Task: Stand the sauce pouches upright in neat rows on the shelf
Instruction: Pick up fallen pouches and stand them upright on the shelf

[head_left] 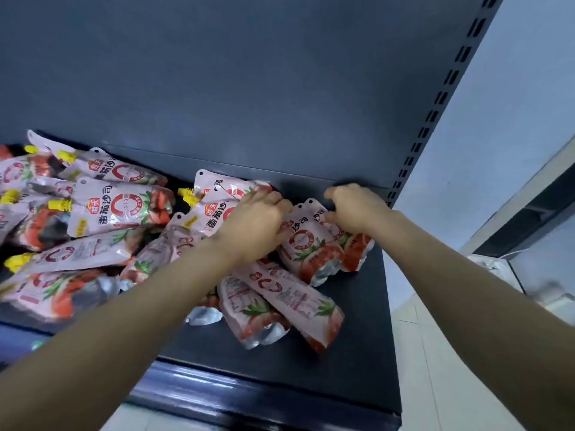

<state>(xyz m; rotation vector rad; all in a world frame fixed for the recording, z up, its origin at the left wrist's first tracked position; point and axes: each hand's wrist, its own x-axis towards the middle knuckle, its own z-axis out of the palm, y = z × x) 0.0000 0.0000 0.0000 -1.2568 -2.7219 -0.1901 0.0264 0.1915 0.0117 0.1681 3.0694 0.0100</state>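
Several pink-and-red sauce pouches with yellow spouts lie in a jumbled heap (93, 219) across the dark shelf (351, 353). Near the shelf's right end two pouches (314, 244) stand close together, leaning slightly. My left hand (255, 225) grips the top of the nearer standing pouch, with its fingers curled over the edge. My right hand (357, 206) rests curled on the top of the farther pouch (357, 244). Two more pouches (280, 300) lie flat in front of them.
The dark back panel (249, 88) rises behind the pouches. A slotted upright post (435, 110) bounds the shelf on the right. The shelf's front lip (233, 393) runs below my arms. Bare shelf shows at the right front corner.
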